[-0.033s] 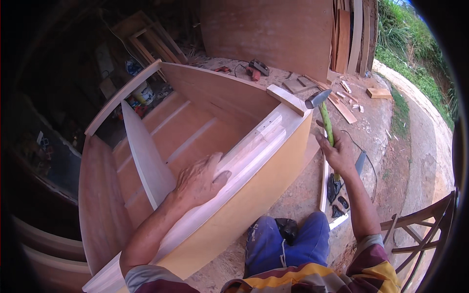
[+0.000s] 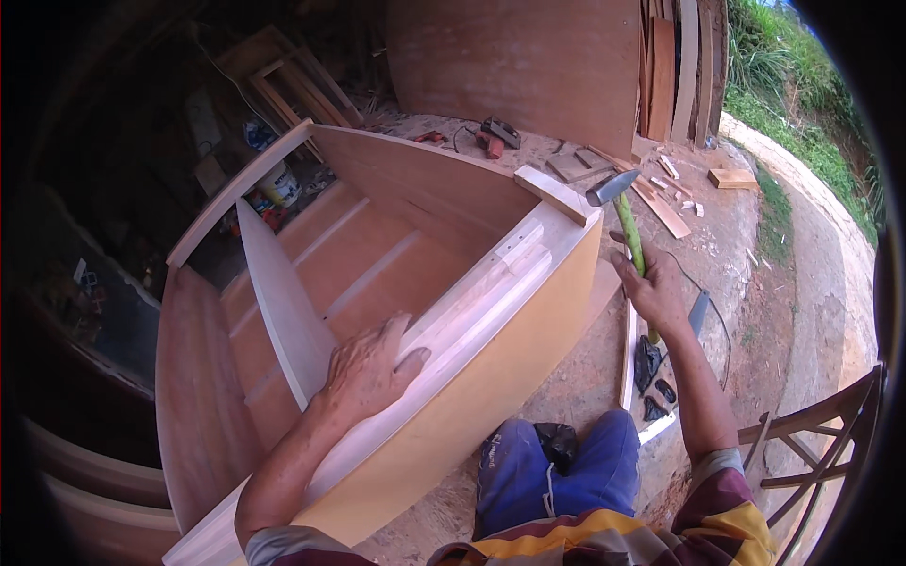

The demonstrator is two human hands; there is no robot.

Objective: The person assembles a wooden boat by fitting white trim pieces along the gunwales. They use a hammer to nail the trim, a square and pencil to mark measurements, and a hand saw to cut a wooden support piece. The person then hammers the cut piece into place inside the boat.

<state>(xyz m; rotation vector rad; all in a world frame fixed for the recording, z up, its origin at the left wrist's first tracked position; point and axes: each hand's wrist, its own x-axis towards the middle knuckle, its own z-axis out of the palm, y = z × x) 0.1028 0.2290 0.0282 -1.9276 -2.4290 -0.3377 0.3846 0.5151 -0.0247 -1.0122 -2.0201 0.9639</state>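
My left hand (image 2: 370,370) lay flat, fingers spread, on the cabinet's pale edge rail (image 2: 472,302). My right hand (image 2: 654,288) gripped the green-handled hammer (image 2: 625,222), its head beside the corner block (image 2: 557,193); I judged nailing underway, needing a square strike.

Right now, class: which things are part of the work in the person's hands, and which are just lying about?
In use:
left hand pressing the cabinet's side panel
right hand gripping the green-handled hammer

Lying about:
wood offcuts
red power tool
white bucket
wooden chair
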